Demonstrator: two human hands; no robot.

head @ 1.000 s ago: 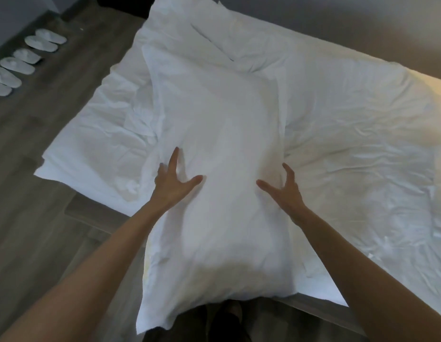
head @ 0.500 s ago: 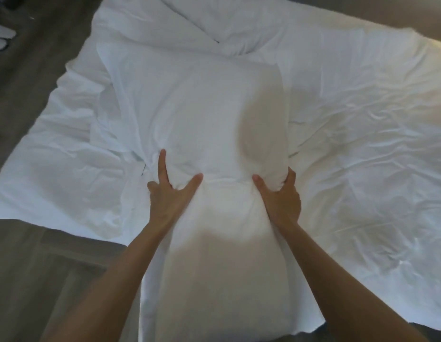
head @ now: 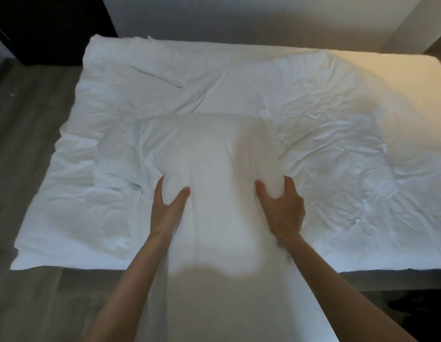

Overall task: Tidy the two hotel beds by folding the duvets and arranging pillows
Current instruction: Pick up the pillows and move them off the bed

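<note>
A white pillow [head: 209,154] lies lengthwise across the near middle of the bed, its near end hanging over the bed's edge toward me. My left hand [head: 169,206] grips its left side, thumb on top and fingers tucked under. On the pillow's right side my right hand [head: 282,208] does the same, fingers curled round the bulge. A crumpled white duvet [head: 338,134] covers the bed under and around the pillow. A second pillow or fold [head: 150,60] lies at the far left.
Grey wooden floor [head: 34,134] runs along the left of the bed. A dark cabinet [head: 49,28] stands at the far left corner. A pale wall [head: 239,18] backs the bed. The bed's dark base [head: 387,280] shows at the near right.
Both hands went from lying spread on the pillow to gripping its sides, bunching it. My view swung right and up, so the slippers left the frame and the wall appeared.
</note>
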